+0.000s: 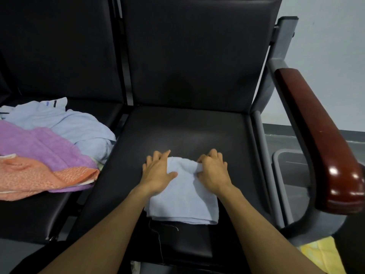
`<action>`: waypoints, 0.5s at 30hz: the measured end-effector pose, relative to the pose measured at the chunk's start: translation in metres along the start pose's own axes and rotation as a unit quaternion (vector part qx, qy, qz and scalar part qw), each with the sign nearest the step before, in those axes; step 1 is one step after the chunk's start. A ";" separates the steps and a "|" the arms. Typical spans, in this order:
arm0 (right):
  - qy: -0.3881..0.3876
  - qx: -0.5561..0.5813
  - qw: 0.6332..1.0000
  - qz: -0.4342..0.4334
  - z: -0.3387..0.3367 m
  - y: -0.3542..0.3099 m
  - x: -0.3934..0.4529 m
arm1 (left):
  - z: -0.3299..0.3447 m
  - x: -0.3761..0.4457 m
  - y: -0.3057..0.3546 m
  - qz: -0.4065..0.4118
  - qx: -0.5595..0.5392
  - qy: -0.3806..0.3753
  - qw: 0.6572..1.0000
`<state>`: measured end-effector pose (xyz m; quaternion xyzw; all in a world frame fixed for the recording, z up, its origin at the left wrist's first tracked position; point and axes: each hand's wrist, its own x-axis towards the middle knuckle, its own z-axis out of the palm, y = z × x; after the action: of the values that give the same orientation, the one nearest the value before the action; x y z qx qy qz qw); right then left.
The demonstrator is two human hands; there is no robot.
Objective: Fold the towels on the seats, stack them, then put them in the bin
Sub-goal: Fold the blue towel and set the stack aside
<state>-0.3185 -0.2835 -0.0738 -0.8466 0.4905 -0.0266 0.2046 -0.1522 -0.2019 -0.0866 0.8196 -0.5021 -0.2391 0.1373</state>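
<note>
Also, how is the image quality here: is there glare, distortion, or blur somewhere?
Head view: bright glare spots sit on the glossy wooden armrest; the wide-angle lens bends that armrest and the seat edges near the frame borders; the dark seat shows a faint sheen; the light blue towel under the left hand and right hand is reasonably sharp, with soft shadows.

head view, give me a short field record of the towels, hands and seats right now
towel in work: light blue towel, folded, lying flat on the right seat
left hand: fingers spread, pressing on the towel's far left part
right hand: fingers curled, pinching the towel's far right edge
unfolded pile: orange towel over purple towel, with a pale blue towel behind, all on the left seat
armrest: dark red wooden armrest at right
bin: grey rim beyond the seat's right side, contents not visible
</note>
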 end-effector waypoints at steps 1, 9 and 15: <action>-0.005 0.033 0.999 -0.008 -0.001 -0.002 -0.001 | 0.001 0.000 0.000 -0.005 0.011 0.006 1.000; 0.136 0.271 0.950 0.068 -0.015 0.004 -0.002 | -0.013 0.001 0.002 -0.035 -0.157 0.150 0.976; 0.166 0.057 0.983 -0.059 -0.014 -0.011 -0.007 | -0.015 0.001 0.012 0.056 -0.156 0.194 0.967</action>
<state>-0.3163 -0.2772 -0.0561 -0.8449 0.4644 -0.2071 0.1663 -0.1531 -0.2087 -0.0683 0.7897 -0.4672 -0.1422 0.3713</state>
